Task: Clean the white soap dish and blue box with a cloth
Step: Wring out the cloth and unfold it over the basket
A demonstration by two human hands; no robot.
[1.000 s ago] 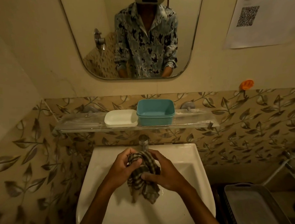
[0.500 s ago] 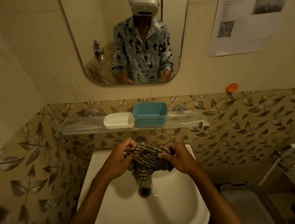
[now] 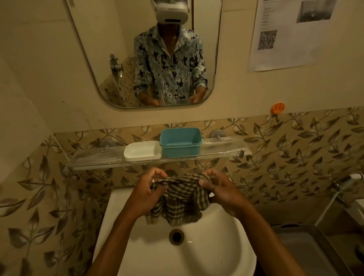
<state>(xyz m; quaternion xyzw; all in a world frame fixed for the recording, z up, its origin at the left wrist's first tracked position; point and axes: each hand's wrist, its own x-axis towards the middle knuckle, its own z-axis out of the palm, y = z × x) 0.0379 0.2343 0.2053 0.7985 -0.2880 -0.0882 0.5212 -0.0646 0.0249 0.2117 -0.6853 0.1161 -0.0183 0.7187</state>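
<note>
Both hands — left point(image 3: 147, 191), right point(image 3: 220, 191) — pinched the cloth point(image 3: 180, 200) below the shelf point(image 3: 97, 157); dish point(image 3: 142, 150) and box point(image 3: 180, 143) looked not yet wiped.

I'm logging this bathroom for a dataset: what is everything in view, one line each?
soap dish: 1, white, on shelf, left of box
box: 1, blue, on shelf
cloth: 1, brown checked, held over sink
shelf: 1, clear, wall above sink
sink: 1, white, below shelf
mirror: 1, silvery, above shelf
paper: 1, white with QR code, wall top right
hook: 1, orange, wall right of mirror
tub: 1, grey, lower right
left hand: 1, grips cloth's left edge
right hand: 1, grips cloth's right edge
</note>
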